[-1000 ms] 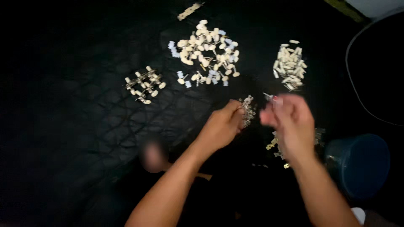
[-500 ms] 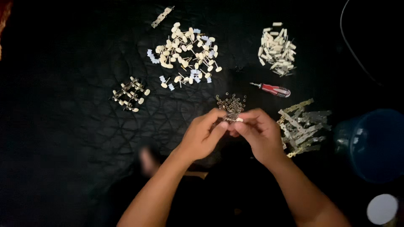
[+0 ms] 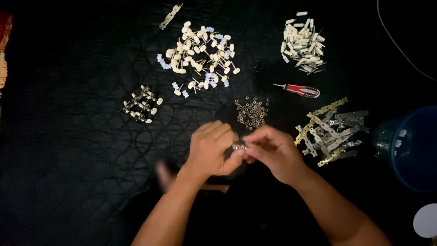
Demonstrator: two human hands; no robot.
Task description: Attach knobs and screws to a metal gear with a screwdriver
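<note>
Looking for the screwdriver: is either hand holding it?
No, the red-handled screwdriver lies on the dark cloth, apart from both hands.

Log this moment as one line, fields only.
left hand: pinching small silver metal part | right hand: pinching same part | nearest: pile of small metal rings | surface: black quilted cloth

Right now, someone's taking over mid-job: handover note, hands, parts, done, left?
Left hand and right hand pinch one small silver metal part between fingertips, above the black cloth.
Small pile of metal rings just beyond the hands; flat metal plates to the right; red-handled screwdriver lying unused.
Done: apparently the small cluster of assembled pegs, left.
Left: big heap of cream knobbed pegs and cream cylinder pile.
</note>
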